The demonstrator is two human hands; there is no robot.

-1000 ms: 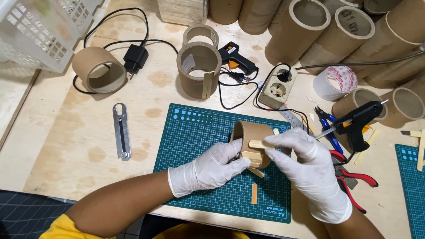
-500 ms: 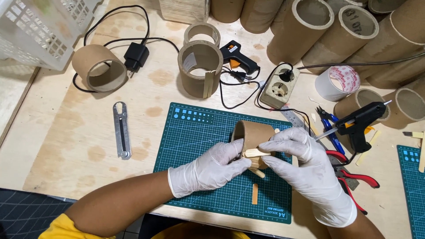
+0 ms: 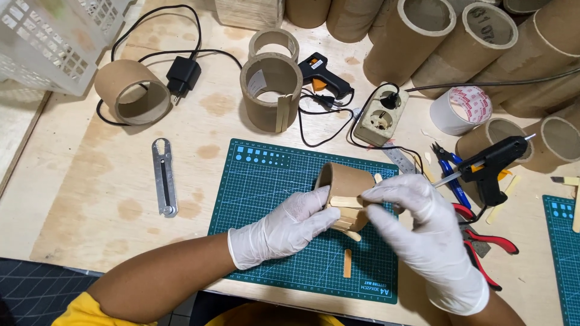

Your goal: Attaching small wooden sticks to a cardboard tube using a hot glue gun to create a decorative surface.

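Over the green cutting mat (image 3: 266, 181) both my gloved hands hold a short cardboard tube (image 3: 345, 181) lying on its side, with wooden sticks (image 3: 347, 202) stuck along its wall. My left hand (image 3: 284, 226) grips the tube from below and the left. My right hand (image 3: 417, 217) presses a stick against the tube's side with its fingertips. One loose wooden stick (image 3: 347, 263) lies on the mat below the hands.
A black glue gun (image 3: 492, 163) stands right of the hands, with pliers and cutters (image 3: 483, 232) beside it. Another glue gun (image 3: 320, 69), a power socket (image 3: 380, 116), cardboard rings (image 3: 272, 90), a tape roll (image 3: 462, 108), a metal knife (image 3: 163, 178) and tall tubes fill the table.
My right hand has slid up along the tube, pressing the stick flatter against it. The tube has turned slightly; my left hand keeps its hold.
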